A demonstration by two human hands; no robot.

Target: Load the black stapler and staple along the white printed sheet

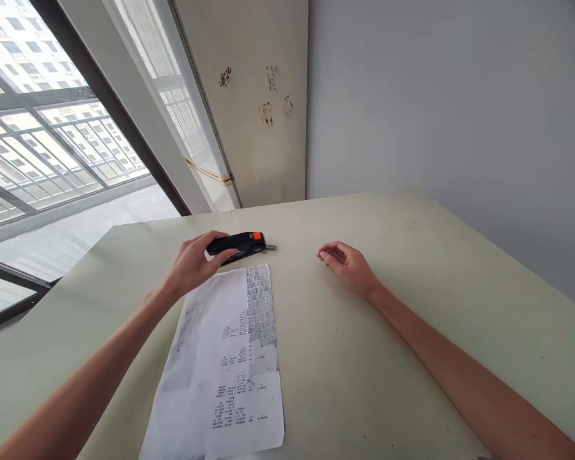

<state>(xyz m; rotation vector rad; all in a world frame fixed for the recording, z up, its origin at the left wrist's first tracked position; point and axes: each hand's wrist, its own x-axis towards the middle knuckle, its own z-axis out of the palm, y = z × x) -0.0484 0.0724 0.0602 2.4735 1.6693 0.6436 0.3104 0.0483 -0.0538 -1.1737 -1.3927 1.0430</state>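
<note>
A black stapler [237, 245] with an orange patch on top lies crosswise near the far end of the paper, a thin metal piece jutting from its right end. My left hand [200, 259] grips its left end, thumb in front and fingers behind. Just below it, a printed sheet of paper [230, 370] is spread on the table, its upper right covered with dense text and a faint crease running along it. To the right, apart from stapler and paper, my right hand [345, 263] is curled closed by the tabletop; whatever its fingers hold, if anything, is hidden.
The pale green table [364, 370] reaches to a grey wall [450, 96] at the right and a beige panel [263, 153] with brown worn patches at the back. Glass windows [43, 128] with a balcony railing stand on the left.
</note>
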